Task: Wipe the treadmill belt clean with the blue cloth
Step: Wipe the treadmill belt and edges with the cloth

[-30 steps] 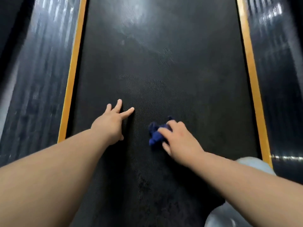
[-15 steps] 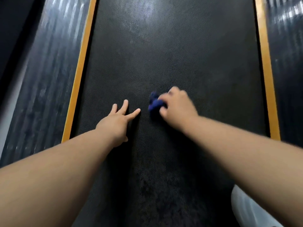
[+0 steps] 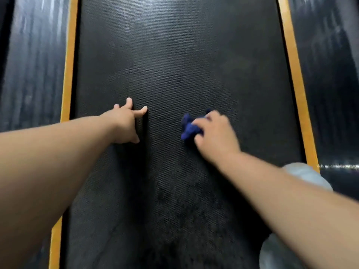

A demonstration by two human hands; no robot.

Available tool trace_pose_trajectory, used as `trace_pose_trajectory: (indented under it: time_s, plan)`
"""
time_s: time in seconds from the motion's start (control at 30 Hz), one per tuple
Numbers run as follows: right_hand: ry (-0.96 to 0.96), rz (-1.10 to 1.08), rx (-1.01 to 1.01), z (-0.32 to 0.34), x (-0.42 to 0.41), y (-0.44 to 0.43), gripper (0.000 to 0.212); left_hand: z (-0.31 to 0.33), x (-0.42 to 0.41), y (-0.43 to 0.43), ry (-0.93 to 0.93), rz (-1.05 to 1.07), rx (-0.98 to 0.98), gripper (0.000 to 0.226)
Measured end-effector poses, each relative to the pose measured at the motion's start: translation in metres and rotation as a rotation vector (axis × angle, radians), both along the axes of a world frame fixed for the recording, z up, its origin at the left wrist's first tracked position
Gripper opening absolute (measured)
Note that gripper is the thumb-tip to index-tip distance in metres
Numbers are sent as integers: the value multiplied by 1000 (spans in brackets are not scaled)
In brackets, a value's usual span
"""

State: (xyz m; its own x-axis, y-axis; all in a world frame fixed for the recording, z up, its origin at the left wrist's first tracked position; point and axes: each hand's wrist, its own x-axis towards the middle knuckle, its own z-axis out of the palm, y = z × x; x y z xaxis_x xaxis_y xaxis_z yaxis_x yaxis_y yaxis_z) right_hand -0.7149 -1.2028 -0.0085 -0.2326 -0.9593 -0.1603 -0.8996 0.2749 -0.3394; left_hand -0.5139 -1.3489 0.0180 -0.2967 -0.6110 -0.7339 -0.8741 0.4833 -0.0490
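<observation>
The black textured treadmill belt (image 3: 174, 55) fills the middle of the view. A small, bunched blue cloth (image 3: 189, 128) lies on the belt right of centre. My right hand (image 3: 215, 134) grips it from the right, fingers curled over it, and most of the cloth is hidden under the hand. My left hand (image 3: 126, 123) rests flat on the belt left of centre, fingers spread. The two hands are about a hand's width apart.
Orange strips (image 3: 68, 74) (image 3: 293, 74) run along both belt edges, with dark ribbed side rails (image 3: 33, 65) (image 3: 330, 65) outside them. A pale grey trouser knee (image 3: 303, 175) shows at the lower right, beside the right forearm.
My right hand has dragged the cloth to the right and back toward me from its far point near the left hand. The left hand stays planted on the belt.
</observation>
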Motion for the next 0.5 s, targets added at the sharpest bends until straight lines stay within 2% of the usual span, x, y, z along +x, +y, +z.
trace_pose_trajectory:
  time_s: [0.07,0.13,0.3,0.37,0.43,0.5]
  plan:
    - [-84,117,32,-4,39,32,29,4,-5,-1,-25,-7,-5,99]
    - [-126,120,35,-5,48,42,35,6,-11,2,-29,10,-9,97]
    - [-58,341,39,11,21,35,46,2,-44,21,238,7,-84,83]
    - [-35,429,43,17,5,41,40,-5,-58,26,215,-72,-35,90]
    - [-10,421,53,16,-18,41,37,-13,-61,28,135,-106,-2,99]
    - [54,236,-14,4,-55,26,34,-17,-60,29,125,-119,-11,105]
